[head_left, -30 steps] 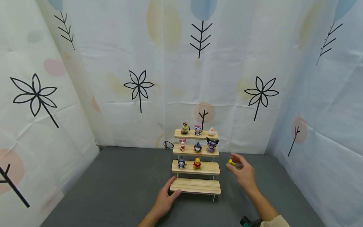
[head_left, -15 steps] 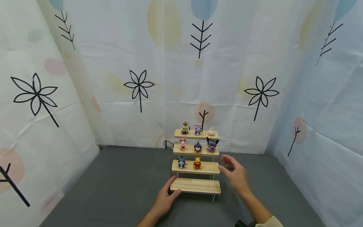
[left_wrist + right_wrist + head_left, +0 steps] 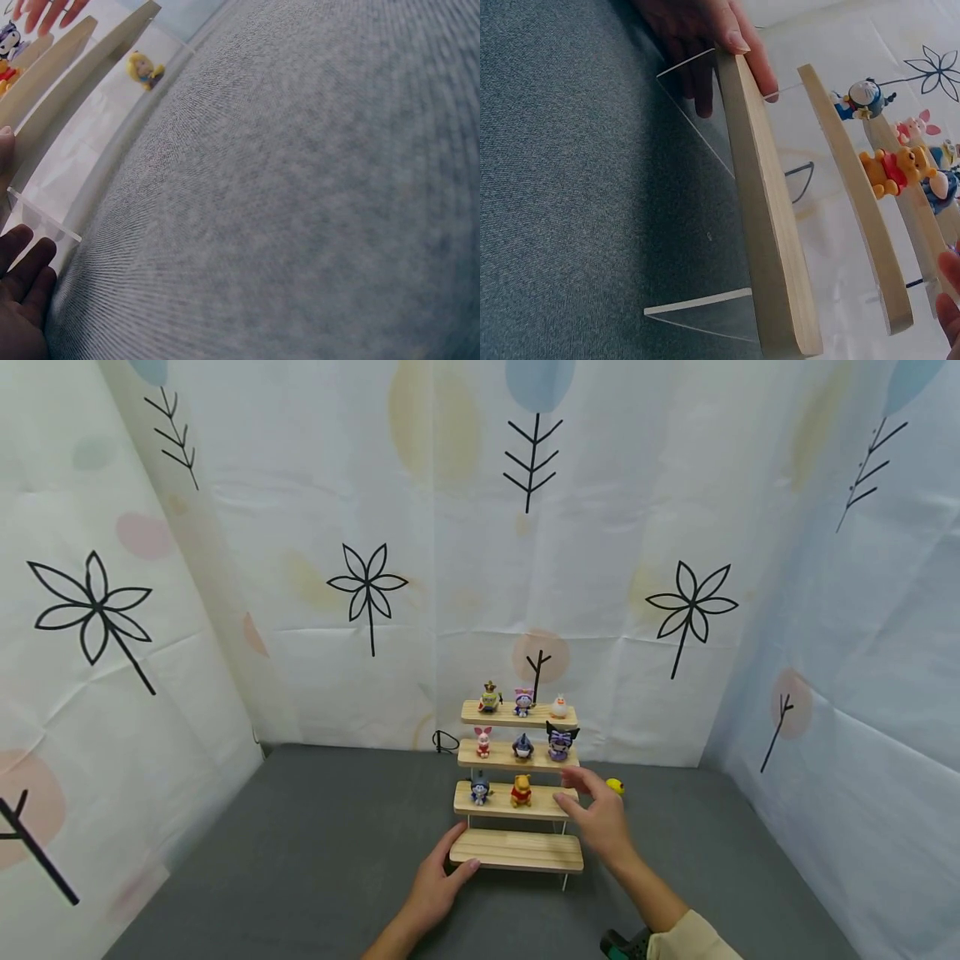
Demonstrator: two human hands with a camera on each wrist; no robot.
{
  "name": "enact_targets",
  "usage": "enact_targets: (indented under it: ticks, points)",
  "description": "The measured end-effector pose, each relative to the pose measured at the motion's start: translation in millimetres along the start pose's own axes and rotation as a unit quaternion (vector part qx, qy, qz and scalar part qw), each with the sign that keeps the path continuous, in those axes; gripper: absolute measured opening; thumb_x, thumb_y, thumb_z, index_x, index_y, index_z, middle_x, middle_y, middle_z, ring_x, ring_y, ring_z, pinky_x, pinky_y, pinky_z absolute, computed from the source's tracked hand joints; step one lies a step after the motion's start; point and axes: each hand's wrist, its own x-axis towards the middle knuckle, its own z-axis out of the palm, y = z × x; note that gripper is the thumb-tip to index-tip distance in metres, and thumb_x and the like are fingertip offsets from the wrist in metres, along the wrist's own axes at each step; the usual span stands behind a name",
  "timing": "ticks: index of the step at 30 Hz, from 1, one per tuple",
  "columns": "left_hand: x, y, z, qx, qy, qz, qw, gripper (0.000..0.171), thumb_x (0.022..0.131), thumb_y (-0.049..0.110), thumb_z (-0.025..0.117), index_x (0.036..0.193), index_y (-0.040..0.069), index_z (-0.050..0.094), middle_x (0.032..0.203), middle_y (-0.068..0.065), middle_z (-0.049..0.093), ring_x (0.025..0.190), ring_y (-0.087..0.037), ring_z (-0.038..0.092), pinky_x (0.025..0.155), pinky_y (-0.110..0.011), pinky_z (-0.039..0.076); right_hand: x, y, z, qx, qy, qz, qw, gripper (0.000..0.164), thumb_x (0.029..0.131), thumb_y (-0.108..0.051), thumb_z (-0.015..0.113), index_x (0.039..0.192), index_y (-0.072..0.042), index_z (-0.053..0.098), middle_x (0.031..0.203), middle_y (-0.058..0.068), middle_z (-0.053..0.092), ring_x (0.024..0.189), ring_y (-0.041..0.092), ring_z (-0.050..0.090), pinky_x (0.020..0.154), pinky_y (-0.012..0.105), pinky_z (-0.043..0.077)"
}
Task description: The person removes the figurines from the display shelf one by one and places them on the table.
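Observation:
A four-tier wooden display stand (image 3: 517,850) with clear legs stands on the grey table. My left hand (image 3: 437,881) holds the left end of its lowest shelf, thumb at the front edge. My right hand (image 3: 600,818) is by the right end of the second shelf from the bottom, fingers slightly bent, nothing visible between them. Left of it on that shelf sit a Winnie the Pooh figurine (image 3: 521,792) and a blue-grey hooded figurine (image 3: 480,790). Behind the right hand, a yellow-topped figurine (image 3: 615,786) is on the table; the left wrist view shows its yellow head (image 3: 141,67).
On the third shelf up are a pink piglet (image 3: 483,742), a blue donkey (image 3: 522,747) and a purple figurine with black ears (image 3: 560,743). The top shelf bears a crowned green figurine (image 3: 490,698), a pink-and-purple one (image 3: 522,702) and a white one (image 3: 558,707). Patterned curtains (image 3: 465,568) enclose the table.
My right hand has moved left, from beside the yellow figurine to the shelf's right end. The figurine stays in nearly the same place. The left hand keeps its hold.

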Motion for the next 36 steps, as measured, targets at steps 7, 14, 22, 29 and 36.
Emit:
enact_targets:
  ticks: [7, 14, 22, 29, 36]
  points:
    - [-0.4, -0.8, 0.2, 0.007, 0.003, 0.009, 0.9999, 0.064, 0.092, 0.037, 0.067, 0.145, 0.009, 0.043, 0.143, -0.019, 0.047, 0.13, -0.037, 0.044, 0.104, -0.057, 0.032, 4.1, 2.0, 13.4, 0.018, -0.028, -0.012, 0.999, 0.039, 0.081, 0.0, 0.077, 0.118, -0.002, 0.066, 0.108, 0.013, 0.068, 0.094, 0.028, 0.066, 0.082, 0.05, 0.05]
    - [-0.8, -1.4, 0.2, 0.01, 0.002, 0.013, 0.9999, 0.064, 0.092, 0.037, 0.067, 0.145, 0.008, 0.043, 0.143, -0.019, 0.046, 0.13, -0.038, 0.043, 0.104, -0.058, 0.031, 5.6, 3.2, 24.8, 0.006, -0.046, -0.032, 0.998, 0.041, 0.081, -0.002, 0.078, 0.12, -0.005, 0.065, 0.111, 0.01, 0.068, 0.094, 0.024, 0.067, 0.083, 0.048, 0.051]
    - [0.5, -2.5, -0.8, 0.003, -0.001, 0.003, 1.0, 0.065, 0.092, 0.038, 0.066, 0.146, 0.01, 0.042, 0.144, -0.018, 0.045, 0.132, -0.037, 0.042, 0.105, -0.057, 0.03, 7.9, 1.9, 33.9, -0.017, -0.064, -0.049, 0.997, 0.045, 0.081, -0.007, 0.079, 0.124, -0.01, 0.065, 0.11, 0.005, 0.067, 0.093, 0.019, 0.066, 0.082, 0.045, 0.052]
    - [0.6, -3.2, -1.3, 0.002, -0.003, 0.006, 1.0, 0.065, 0.093, 0.037, 0.066, 0.146, 0.009, 0.042, 0.144, -0.018, 0.046, 0.131, -0.037, 0.043, 0.105, -0.057, 0.031, 8.9, 2.7, 40.1, -0.021, -0.076, -0.045, 0.996, 0.045, 0.079, -0.004, 0.08, 0.121, -0.009, 0.065, 0.108, 0.004, 0.068, 0.091, 0.018, 0.066, 0.077, 0.037, 0.054]
    - [-0.6, -0.6, -0.9, 0.0, -0.006, 0.022, 0.9997, 0.065, 0.094, 0.036, 0.065, 0.146, 0.006, 0.041, 0.142, -0.02, 0.046, 0.129, -0.037, 0.045, 0.103, -0.057, 0.033, 9.1, 0.1, 43.7, -0.025, -0.09, -0.025, 0.995, 0.046, 0.08, -0.003, 0.079, 0.123, -0.008, 0.065, 0.109, 0.006, 0.066, 0.091, 0.018, 0.066, 0.074, 0.031, 0.055]
